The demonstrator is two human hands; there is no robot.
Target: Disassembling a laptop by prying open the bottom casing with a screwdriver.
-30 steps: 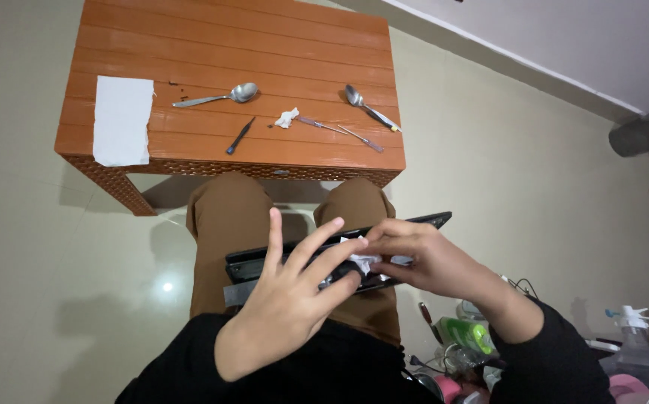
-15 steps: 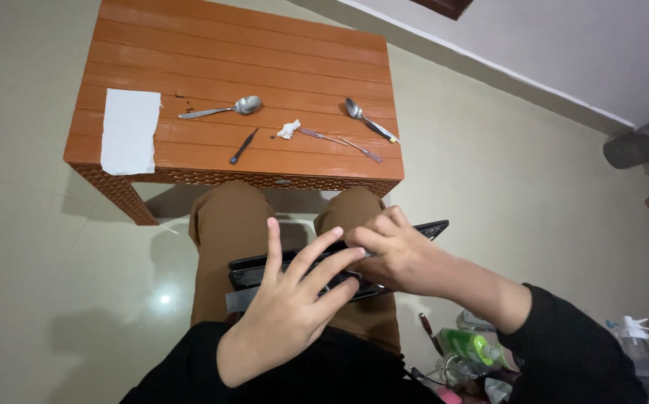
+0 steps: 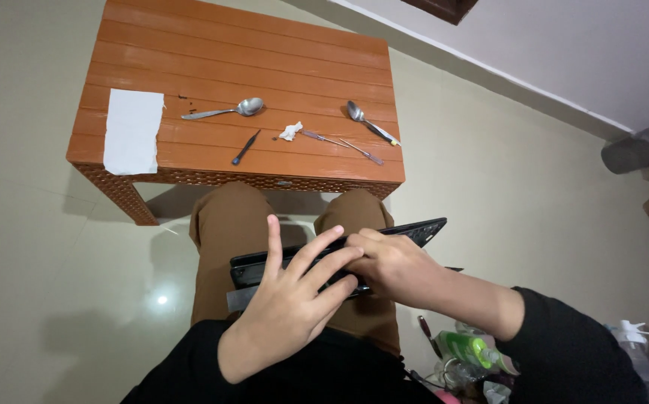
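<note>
You sit with a flat black slab-shaped device (image 3: 414, 230), like a tablet or slim laptop, lying across your lap on brown trousers. Your left hand (image 3: 287, 307) rests on its near edge with the fingers spread wide apart, gripping nothing. Your right hand (image 3: 384, 265) lies curled on top of the device, just beside the left; whether it pinches anything underneath is hidden.

Ahead stands a low orange slatted desk (image 3: 190, 45). On it lie a white sheet of paper (image 3: 133, 129) at the left, a steel spoon (image 3: 227, 110), a small dark-handled tool (image 3: 243, 148), a crumpled scrap of white tissue (image 3: 290, 132), thin metal picks (image 3: 343, 144) and a second spoon (image 3: 368, 121) at the right. A green bottle (image 3: 472, 349) sits on the floor by your right side.

To work well here, keep the left palm pressing flat so the device cannot slide off your knees, and let the right fingers move lightly.
</note>
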